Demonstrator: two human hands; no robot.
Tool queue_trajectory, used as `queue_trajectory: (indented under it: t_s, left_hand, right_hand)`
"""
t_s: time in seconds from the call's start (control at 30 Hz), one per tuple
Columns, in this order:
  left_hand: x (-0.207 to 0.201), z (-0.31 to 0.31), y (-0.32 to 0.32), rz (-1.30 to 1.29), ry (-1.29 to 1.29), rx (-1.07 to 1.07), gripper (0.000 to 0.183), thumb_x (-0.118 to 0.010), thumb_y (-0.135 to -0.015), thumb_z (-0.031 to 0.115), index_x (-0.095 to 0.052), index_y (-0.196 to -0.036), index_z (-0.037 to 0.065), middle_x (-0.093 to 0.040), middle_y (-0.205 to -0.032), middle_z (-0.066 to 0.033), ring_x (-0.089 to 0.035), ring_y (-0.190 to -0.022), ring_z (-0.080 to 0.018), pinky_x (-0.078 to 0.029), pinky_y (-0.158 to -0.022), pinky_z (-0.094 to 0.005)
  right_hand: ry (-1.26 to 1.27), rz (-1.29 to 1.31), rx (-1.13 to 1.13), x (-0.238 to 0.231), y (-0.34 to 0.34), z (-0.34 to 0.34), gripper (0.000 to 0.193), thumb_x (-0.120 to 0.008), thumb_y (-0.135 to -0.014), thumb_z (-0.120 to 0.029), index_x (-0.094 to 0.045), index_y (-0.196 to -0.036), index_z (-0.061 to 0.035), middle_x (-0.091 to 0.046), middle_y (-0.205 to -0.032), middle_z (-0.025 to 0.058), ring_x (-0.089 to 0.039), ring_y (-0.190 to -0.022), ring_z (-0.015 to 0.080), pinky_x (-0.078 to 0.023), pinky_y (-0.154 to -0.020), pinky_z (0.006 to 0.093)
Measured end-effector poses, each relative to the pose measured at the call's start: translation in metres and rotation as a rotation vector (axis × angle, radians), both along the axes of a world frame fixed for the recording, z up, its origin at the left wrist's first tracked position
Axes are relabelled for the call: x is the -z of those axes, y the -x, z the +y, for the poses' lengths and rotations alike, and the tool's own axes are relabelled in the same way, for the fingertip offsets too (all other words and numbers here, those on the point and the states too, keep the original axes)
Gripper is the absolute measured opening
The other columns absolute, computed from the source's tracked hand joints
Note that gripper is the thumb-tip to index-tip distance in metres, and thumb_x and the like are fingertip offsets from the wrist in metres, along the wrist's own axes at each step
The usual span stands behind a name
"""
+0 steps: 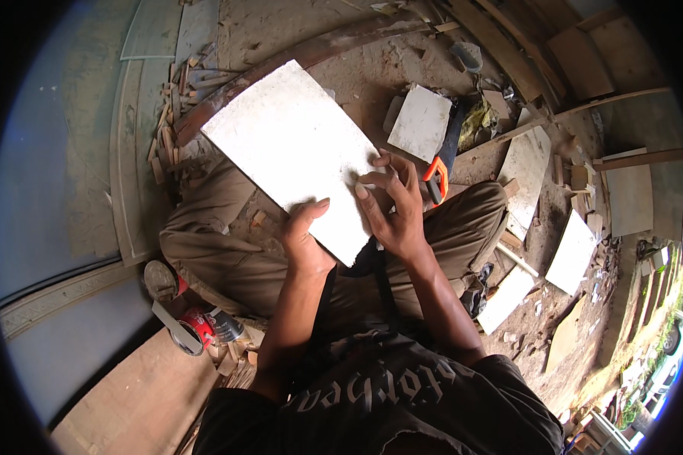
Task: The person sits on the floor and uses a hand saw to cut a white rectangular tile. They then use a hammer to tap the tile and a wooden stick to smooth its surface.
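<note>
A flat white board [296, 144] is tilted over my lap, its near end narrow and rough at the edge. My left hand [308, 239] grips its near left edge, thumb on the upper face and the other fingers hidden underneath. At the right edge, my right hand [395, 205] is closed against the board, with bent fingers and thumb on its face. Just beyond my right knee lie an orange-and-black tool handle [437, 180] and a smaller white board piece [420, 121].
Open paint cans [197, 334] stand by my left knee, beside a pale blue panel [68, 174]. Wood offcuts [176, 129] are heaped at the far left. Several white pieces [571, 252] lie to the right on the dirt floor. Timber framing [508, 61] stands at the far right.
</note>
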State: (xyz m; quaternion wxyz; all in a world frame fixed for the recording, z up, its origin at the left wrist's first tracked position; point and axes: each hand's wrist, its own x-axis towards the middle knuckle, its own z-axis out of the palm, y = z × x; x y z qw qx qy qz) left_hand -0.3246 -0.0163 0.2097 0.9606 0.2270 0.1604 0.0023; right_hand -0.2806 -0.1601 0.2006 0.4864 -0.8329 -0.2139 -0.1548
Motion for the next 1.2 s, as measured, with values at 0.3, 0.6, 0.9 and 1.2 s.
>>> queue_trajectory:
  t_s: [0.3, 0.6, 0.9, 1.2]
  left_hand:
    - [0.026, -0.001, 0.001, -0.061, -0.207, -0.03, 0.029, -0.054, -0.073, 0.006, -0.061, -0.097, -0.008, -0.065, -0.095, -0.0153, -0.065, -0.087, -0.0242, -0.051, -0.082, -0.0326]
    - [0.054, -0.009, 0.013, -0.207, -0.911, -0.212, 0.015, -0.062, -0.074, -0.007, -0.069, -0.078, 0.005, -0.067, -0.086, -0.0121, -0.065, -0.08, -0.0223, -0.055, -0.074, -0.0351]
    - [0.054, -0.009, 0.013, -0.126, -0.888, -0.143, 0.012, -0.058, -0.078, 0.0, -0.067, -0.086, 0.001, -0.066, -0.091, -0.0143, -0.064, -0.086, -0.0225, -0.052, -0.079, -0.034]
    - [-0.002, -0.005, 0.006, -0.011, -0.28, -0.034, 0.033, -0.053, -0.075, 0.012, -0.061, -0.1, -0.009, -0.064, -0.096, -0.0169, -0.063, -0.092, -0.0245, -0.05, -0.084, -0.0339]
  right_hand:
    - [0.021, -0.027, 0.096, -0.021, -0.011, -0.013, 0.039, -0.076, -0.077, -0.009, -0.056, -0.11, -0.0025, -0.054, -0.118, 0.0166, -0.058, -0.102, 0.03, -0.048, -0.084, 0.0361]
    - [-0.206, 0.341, 0.12, -0.028, 0.002, 0.0, 0.026, -0.069, -0.086, -0.009, -0.058, -0.109, -0.0002, -0.062, -0.111, 0.0121, -0.057, -0.097, 0.0165, -0.044, -0.085, 0.0286]
    - [-0.202, 0.154, 0.077, -0.002, 0.0, -0.005, 0.018, -0.073, -0.082, -0.013, -0.065, -0.092, -0.0007, -0.059, -0.115, 0.0195, -0.055, -0.114, 0.0329, -0.041, -0.096, 0.0402]
    - [-0.168, 0.226, 0.02, -0.008, 0.007, -0.005, 0.027, -0.079, -0.076, -0.017, -0.067, -0.096, -0.0041, -0.056, -0.123, 0.0223, -0.052, -0.119, 0.0355, -0.042, -0.096, 0.0413]
